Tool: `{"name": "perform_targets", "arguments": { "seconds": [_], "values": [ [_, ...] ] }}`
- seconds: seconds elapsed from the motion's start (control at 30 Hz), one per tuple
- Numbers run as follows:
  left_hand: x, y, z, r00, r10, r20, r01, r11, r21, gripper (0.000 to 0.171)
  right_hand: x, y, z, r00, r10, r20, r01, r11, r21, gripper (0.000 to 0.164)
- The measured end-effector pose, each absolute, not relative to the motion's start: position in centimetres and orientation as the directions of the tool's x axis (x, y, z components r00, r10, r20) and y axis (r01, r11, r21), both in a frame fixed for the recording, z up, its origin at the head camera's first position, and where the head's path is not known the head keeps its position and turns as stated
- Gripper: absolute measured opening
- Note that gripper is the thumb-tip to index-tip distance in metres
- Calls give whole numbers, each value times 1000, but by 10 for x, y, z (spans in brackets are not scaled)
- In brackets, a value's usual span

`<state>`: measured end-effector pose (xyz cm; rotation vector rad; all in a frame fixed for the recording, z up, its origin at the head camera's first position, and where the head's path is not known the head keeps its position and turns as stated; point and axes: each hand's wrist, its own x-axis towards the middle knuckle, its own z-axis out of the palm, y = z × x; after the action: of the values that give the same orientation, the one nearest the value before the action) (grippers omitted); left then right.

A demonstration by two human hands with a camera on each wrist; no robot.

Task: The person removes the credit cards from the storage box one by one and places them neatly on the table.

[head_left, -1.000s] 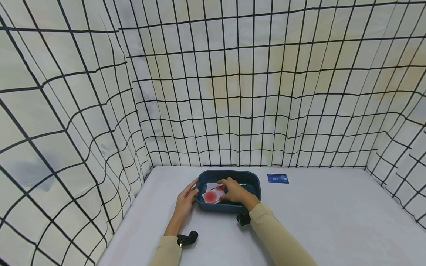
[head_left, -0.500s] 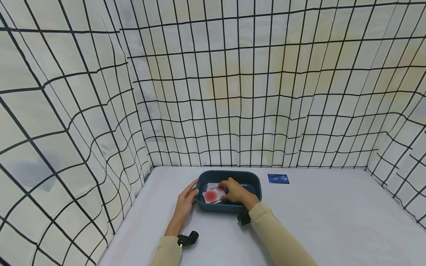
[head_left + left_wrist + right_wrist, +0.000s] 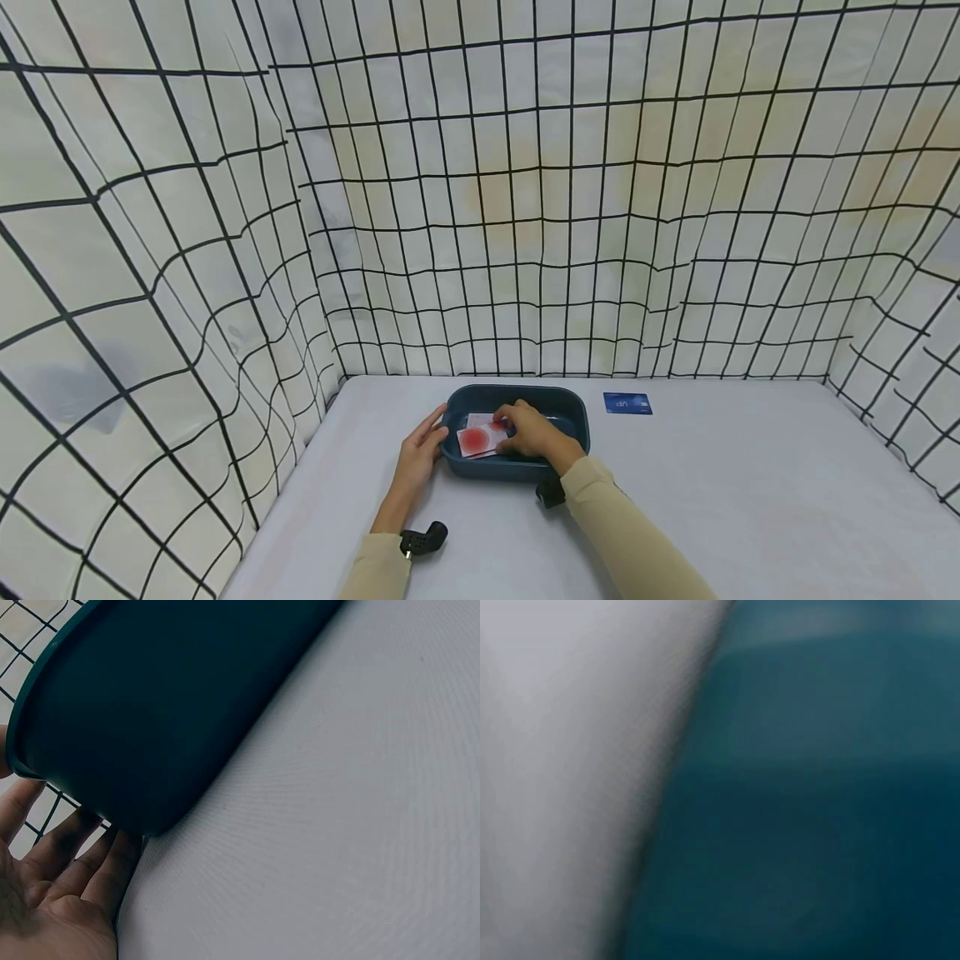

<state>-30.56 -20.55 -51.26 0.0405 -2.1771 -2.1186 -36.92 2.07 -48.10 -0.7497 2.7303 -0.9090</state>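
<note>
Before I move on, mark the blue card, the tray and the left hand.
Blue card [image 3: 627,403]: head view, its printed face.
Tray [image 3: 161,712]: left wrist view, outer wall.
Left hand [image 3: 417,451]: head view, its middle.

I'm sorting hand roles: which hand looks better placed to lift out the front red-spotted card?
Probably the right hand: it is inside the tray, fingers curled at the front red-spotted card. The left hand touches the tray's left end.

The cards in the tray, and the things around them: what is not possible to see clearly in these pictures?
Head view: the right ends of the red-and-white cards, hidden by the right hand.
Head view: fine print on the blue card, too small.
Left wrist view: the upper part of the tray, cut off by the top edge.
Right wrist view: tray surface, blurred.
</note>
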Motion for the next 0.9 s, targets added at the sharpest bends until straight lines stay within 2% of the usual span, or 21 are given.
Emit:
{"name": "perform_targets", "arguments": {
  "seconds": [0.9],
  "values": [
    [-304, -205, -512, -993, -92, 76, 71, 56, 996, 45, -369, 22, -479, -891, -451, 60, -393, 695, -602, 45]
  ]
}}
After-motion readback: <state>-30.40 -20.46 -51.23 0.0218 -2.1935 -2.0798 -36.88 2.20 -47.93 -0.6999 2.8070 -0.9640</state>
